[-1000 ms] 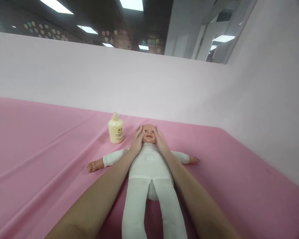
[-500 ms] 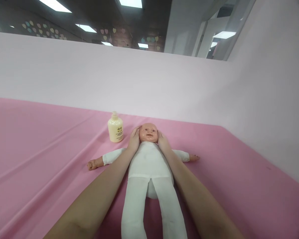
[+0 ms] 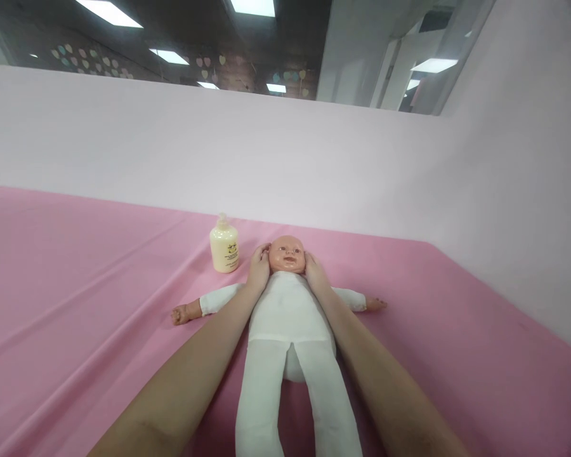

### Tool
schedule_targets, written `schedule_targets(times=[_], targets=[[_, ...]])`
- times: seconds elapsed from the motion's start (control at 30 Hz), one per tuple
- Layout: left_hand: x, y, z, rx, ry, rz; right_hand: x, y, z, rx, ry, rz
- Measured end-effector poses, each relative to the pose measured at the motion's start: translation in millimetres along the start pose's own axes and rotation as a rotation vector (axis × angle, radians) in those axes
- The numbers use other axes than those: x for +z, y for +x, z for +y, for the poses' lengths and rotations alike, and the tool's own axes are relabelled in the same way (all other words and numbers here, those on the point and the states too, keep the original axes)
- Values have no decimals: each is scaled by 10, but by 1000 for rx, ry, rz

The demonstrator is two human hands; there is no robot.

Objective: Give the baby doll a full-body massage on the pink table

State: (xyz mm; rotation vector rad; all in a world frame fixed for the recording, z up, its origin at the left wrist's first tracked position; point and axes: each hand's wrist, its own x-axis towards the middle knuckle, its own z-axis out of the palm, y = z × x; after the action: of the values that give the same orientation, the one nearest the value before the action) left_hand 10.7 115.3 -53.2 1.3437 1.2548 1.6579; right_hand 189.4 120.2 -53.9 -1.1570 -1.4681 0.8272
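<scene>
A baby doll [image 3: 291, 311] with a white cloth body lies on its back, arms spread to both sides. My left hand [image 3: 259, 266] rests against the left side of the doll's head [image 3: 287, 255], fingers pointing up along it. Against the right side of the head lies my right hand [image 3: 316, 271]. Together the two palms cup the head from both sides. The fingertips are partly hidden beside the head. A pale yellow pump bottle [image 3: 224, 249] stands upright just left of my left hand, not touched.
A pink cloth [image 3: 99, 266] with some folds covers the surface. Behind it rises a white wall [image 3: 266, 152] with a window [image 3: 285, 51] above, showing ceiling lights and heart-shaped decorations. Another wall stands at the right.
The whole view has shifted slightly, so everything appears a little further right. My hands have slid down very slightly along the doll's head, fingers still beside it.
</scene>
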Motion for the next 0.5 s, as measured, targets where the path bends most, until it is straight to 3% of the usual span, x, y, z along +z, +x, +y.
schedule_targets(times=[0.13,0.5], targets=[[6,-18,17,77,65,20,11,-37,-65,52,-23,21],[44,-116,100,117,132,-92,24,-117,-198,-37,35,-99]])
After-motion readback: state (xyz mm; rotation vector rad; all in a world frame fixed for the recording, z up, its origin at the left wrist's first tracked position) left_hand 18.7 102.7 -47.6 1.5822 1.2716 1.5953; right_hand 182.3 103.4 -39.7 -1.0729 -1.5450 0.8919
